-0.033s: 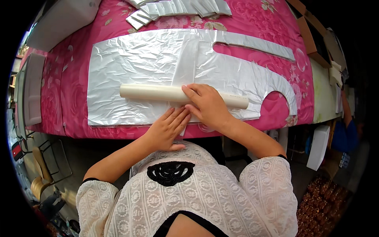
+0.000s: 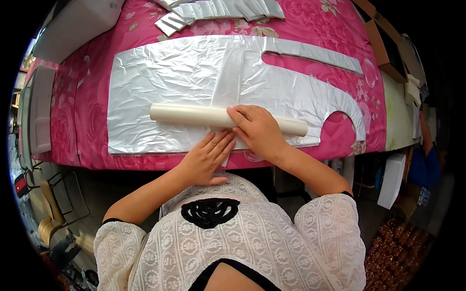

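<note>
A silvery plastic sheet (image 2: 160, 82), cut with a long strap and a round notch, lies spread on the pink flowered table cover (image 2: 87, 77). Across it lies a long cream roll (image 2: 189, 114). My right hand (image 2: 259, 130) lies over the roll's right half with its fingers curled on it. My left hand (image 2: 208, 157) is pressed flat on the sheet's near edge, just below the roll and touching the right hand. A folded strip of the sheet (image 2: 228, 77) runs from under the roll toward the far side.
A row of folded silvery sheets (image 2: 218, 9) lies at the table's far edge. Cardboard boxes (image 2: 383, 43) stand at the right end, a white board (image 2: 41, 106) at the left. A wire rack (image 2: 63, 194) stands on the floor at the lower left.
</note>
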Motion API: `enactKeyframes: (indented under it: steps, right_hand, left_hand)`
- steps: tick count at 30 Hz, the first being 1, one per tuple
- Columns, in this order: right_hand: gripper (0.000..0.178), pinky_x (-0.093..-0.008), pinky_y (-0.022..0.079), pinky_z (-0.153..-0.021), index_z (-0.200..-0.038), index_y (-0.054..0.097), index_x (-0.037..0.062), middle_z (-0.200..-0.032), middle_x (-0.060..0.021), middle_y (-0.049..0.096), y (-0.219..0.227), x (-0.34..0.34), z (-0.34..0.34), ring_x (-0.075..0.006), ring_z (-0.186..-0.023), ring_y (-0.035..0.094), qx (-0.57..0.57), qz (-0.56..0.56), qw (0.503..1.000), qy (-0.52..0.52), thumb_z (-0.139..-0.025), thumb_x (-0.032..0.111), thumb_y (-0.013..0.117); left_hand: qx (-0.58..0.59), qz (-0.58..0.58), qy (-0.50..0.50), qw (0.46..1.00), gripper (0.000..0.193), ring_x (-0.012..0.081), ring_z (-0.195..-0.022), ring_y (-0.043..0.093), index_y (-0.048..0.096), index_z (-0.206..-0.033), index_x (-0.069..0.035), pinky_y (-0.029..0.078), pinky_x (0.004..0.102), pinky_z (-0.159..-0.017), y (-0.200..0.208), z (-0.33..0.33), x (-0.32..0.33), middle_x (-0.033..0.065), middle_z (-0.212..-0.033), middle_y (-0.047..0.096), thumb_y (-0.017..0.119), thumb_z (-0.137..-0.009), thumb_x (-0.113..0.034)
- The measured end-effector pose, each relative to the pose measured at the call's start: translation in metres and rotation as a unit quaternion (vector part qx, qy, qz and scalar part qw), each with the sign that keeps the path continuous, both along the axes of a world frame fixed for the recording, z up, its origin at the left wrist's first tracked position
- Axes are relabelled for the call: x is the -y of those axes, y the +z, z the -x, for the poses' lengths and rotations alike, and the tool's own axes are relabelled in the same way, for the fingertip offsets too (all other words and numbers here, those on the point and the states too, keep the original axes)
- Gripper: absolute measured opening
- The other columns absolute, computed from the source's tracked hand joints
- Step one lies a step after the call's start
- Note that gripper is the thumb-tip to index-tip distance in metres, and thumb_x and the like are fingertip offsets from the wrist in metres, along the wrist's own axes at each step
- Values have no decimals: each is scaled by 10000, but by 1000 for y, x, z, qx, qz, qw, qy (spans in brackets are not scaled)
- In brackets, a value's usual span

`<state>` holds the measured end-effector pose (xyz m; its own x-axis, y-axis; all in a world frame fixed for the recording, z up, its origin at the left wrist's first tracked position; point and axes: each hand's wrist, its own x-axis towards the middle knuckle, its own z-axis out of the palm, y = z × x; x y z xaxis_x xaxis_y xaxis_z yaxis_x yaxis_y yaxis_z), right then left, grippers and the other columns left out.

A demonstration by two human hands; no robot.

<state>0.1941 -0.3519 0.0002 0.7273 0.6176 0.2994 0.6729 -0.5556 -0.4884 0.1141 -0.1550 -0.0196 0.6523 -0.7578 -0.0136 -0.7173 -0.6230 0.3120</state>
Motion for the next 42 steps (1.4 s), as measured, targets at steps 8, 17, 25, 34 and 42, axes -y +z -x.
enactKeyframes:
  steps: [8, 17, 25, 34, 42]
  right_hand:
    - [405, -378, 457, -833, -1201, 581, 63, -1088, -103, 602, -1, 98, -68, -291, -956, 551, 60, 47, 968, -239, -804, 120, 636]
    - [461, -385, 426, -889, -1145, 611, 100, -1105, -68, 608, 4, 19, -13, -278, -1019, 557, -8, 5, 996, 90, -693, 43, 685]
    - [405, -372, 466, -865, -1140, 616, 98, -1083, -94, 633, -13, -28, -110, -285, -979, 595, 62, -28, 996, 59, -743, 41, 668]
    - [456, -375, 446, -925, -1123, 613, 78, -1195, -106, 565, 1, -23, -81, -295, -1104, 520, 38, -52, 991, 118, -694, -73, 572]
    - [468, -388, 395, -1001, -1115, 590, 16, -1236, -167, 532, -8, -3, 11, -321, -1190, 475, -93, -8, 974, 208, -651, -50, 587]
  left_hand:
    - [98, -61, 21, 993, 614, 300, -1360, 284, 360, -1346, 41, 225, 434, -1105, -11, 9, 9, 188, -1452, 308, 502, -819, -240]
    - [92, -53, 83, 991, 574, 324, -1358, 277, 359, -1345, 47, 222, 457, -1098, -19, 33, 31, 194, -1445, 310, 447, -809, -139]
    - [83, -59, 62, 993, 570, 319, -1385, 220, 336, -1366, 36, 208, 454, -1105, -23, 39, 29, 188, -1474, 259, 430, -830, -133]
    - [81, 40, 37, 995, 430, 275, -1325, 353, 500, -1242, 1, 304, 446, -1068, -16, 39, -11, 151, -1412, 379, 506, -825, -109]
    - [18, 250, 24, 968, 417, 253, -1255, 445, 592, -1127, -68, 347, 445, -1047, -7, 23, -22, 126, -1338, 474, 648, -714, -54]
